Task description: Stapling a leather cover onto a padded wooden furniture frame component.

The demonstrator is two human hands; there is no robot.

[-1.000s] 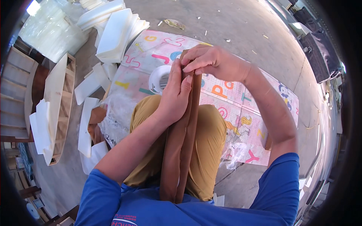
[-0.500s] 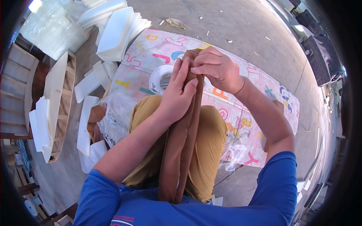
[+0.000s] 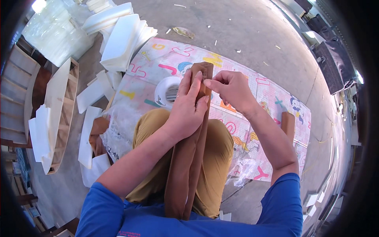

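A long, narrow brown fabric-covered piece (image 3: 188, 160) lies lengthwise between my thighs, running from my belly to beyond my knees. Its far end shows folded fabric. My left hand (image 3: 188, 108) grips it near that end, fingers stretched along the top and thumb over the right side. Just right of the far end, my right hand (image 3: 233, 90) is closed in a pinch, thumb and forefinger at the piece's edge. Whatever sits between those fingertips is too small to make out.
A patterned mat (image 3: 158, 51) with coloured letters spreads over the floor, bearing a white ring-shaped spool (image 3: 161, 93) and another brown piece (image 3: 288, 123). White foam blocks (image 3: 120, 43), a wooden frame (image 3: 63, 114) and clear plastic film (image 3: 122, 118) lie to the left. A dark bundle (image 3: 335, 65) stands far right.
My right hand has shifted slightly down and right, off the top of the brown piece to its edge, uncovering the folded end. My left hand keeps its hold.
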